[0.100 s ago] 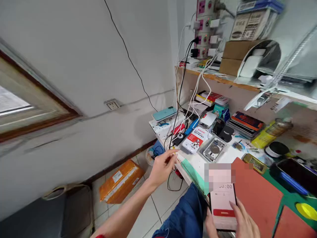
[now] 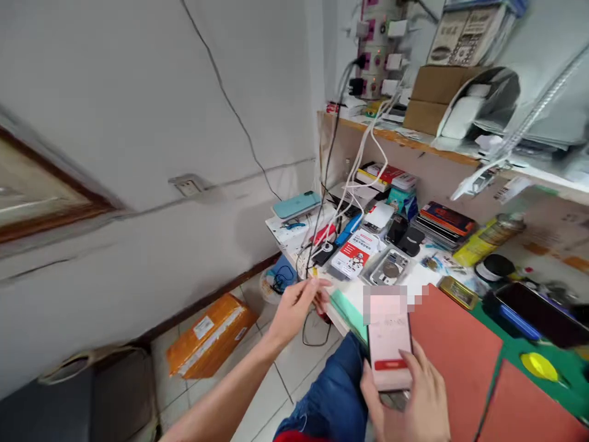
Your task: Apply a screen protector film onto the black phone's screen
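My right hand (image 2: 416, 390) is wrapped round the lower part of a smartphone (image 2: 390, 344). Its lit screen is pale pink with a red bar near the bottom, and the thumb rests close to that bar. Part of the screen's top is blurred out. My left hand (image 2: 294, 310) is at the front left edge of the workbench (image 2: 291, 245), fingers bent and the thumb close to the index finger. Whatever is between these fingertips, if anything, I cannot make out. Just beyond them are a small yellow piece (image 2: 315, 271) and a dark cable (image 2: 329, 166).
A red-and-white battery box (image 2: 354, 253) and an opened phone in a clear tray (image 2: 390, 268) lie on the bench. A teal phone (image 2: 296, 204) lies at the far left corner. Red mats (image 2: 453, 344) cover the right side. An orange parcel (image 2: 211, 336) sits on the floor.
The view has swung a little, so most things appear further left and slightly higher. My left thumb and index finger look closer together. The smartphone is still in my right hand.
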Demonstrator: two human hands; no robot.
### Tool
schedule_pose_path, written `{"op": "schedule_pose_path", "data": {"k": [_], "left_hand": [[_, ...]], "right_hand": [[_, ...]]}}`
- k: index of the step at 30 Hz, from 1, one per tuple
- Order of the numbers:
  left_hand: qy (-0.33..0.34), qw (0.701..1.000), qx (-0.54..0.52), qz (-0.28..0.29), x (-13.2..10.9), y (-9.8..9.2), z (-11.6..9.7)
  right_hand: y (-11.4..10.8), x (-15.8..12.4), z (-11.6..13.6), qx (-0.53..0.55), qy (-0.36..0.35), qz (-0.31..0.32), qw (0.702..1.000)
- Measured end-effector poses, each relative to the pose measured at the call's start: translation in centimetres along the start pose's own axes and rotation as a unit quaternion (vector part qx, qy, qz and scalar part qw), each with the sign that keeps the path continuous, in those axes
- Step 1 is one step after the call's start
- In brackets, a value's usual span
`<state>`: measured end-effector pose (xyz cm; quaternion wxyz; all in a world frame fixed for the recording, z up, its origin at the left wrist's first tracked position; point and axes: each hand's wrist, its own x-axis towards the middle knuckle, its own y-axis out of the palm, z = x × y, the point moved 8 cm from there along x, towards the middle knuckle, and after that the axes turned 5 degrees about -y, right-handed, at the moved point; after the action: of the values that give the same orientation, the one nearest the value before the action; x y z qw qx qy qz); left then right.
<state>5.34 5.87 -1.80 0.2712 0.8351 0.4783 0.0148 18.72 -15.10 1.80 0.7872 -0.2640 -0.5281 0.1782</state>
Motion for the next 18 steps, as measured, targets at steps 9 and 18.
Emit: {"op": "schedule_pose_path", "data": {"k": [9,18], "left_hand": [[-0.226,0.949,-0.166,0.144,-2.8,8.2,8.8],[-0.305,0.941,-0.096,0.109,-2.1,8.1,13.9]], "right_hand": [[0.6,0.0,3.3,0.050,0.008,0.044,0.998],[-3.0,0.3,1.7,0.107,-0.099,0.125,0.981]]}}
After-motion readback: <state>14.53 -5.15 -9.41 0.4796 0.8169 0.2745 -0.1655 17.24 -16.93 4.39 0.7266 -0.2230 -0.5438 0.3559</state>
